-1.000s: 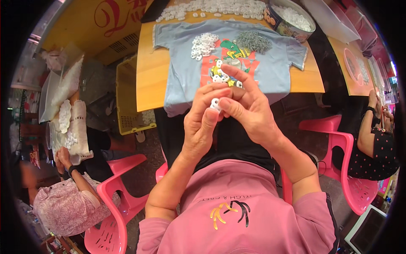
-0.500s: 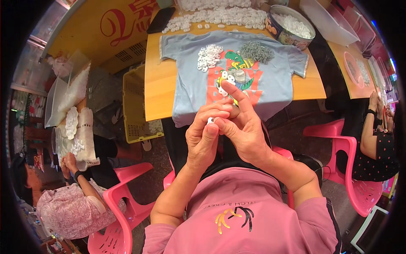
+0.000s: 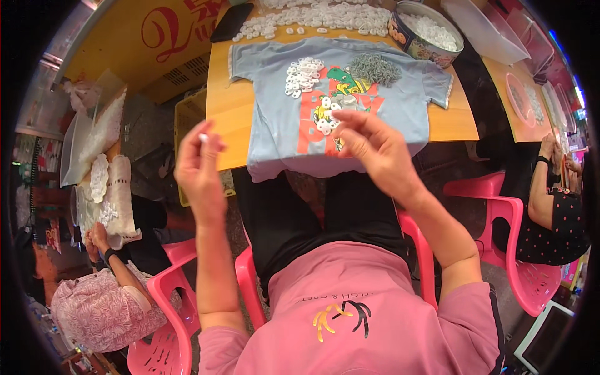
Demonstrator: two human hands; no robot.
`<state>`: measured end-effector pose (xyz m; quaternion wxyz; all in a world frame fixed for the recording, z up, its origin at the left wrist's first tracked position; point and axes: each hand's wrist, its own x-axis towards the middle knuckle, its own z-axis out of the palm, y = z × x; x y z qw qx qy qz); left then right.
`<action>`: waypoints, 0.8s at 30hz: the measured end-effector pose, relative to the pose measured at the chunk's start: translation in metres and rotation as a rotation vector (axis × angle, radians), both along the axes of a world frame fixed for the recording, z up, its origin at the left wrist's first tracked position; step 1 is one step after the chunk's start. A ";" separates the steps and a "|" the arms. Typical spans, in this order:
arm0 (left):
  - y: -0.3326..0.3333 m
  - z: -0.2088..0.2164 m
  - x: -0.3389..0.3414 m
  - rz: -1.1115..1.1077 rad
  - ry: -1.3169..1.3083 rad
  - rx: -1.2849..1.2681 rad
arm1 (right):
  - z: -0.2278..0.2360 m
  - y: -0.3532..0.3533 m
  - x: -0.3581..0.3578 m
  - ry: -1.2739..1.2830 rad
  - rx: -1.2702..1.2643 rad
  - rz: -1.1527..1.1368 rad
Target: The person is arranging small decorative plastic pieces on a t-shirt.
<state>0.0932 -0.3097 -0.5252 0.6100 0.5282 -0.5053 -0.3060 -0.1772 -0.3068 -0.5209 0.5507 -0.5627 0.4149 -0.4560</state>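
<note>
My left hand [image 3: 201, 172] is raised off the table's left front edge, blurred a little, its fingertips closed on a small white plastic piece [image 3: 204, 137]. My right hand [image 3: 381, 153] hangs over the front of a grey-blue T-shirt [image 3: 269, 112] spread on the table. Its thumb and forefinger are apart, the forefinger beside a small cluster of white plastic pieces [image 3: 325, 125]. Farther back on the shirt lie a bigger heap of oval white pieces with holes [image 3: 304, 77] and a mound of small grey parts [image 3: 375, 69], too fine to make out.
Many white pieces [image 3: 312, 20] cover the table's far side, beside a round tin [image 3: 431, 55] filled with more. A black phone [image 3: 232, 22] lies at the far left corner. People sit at tables on both sides, on pink chairs [image 3: 519, 219]. A yellow crate [image 3: 181, 125] stands left.
My hands, together over my lap before, have parted. The left has swung out to the left with a white piece; the right has opened and stayed near the shirt's front.
</note>
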 end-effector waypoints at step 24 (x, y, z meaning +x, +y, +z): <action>0.011 -0.035 -0.057 -0.141 -0.260 -0.111 | -0.031 -0.128 0.049 1.105 -0.786 -0.077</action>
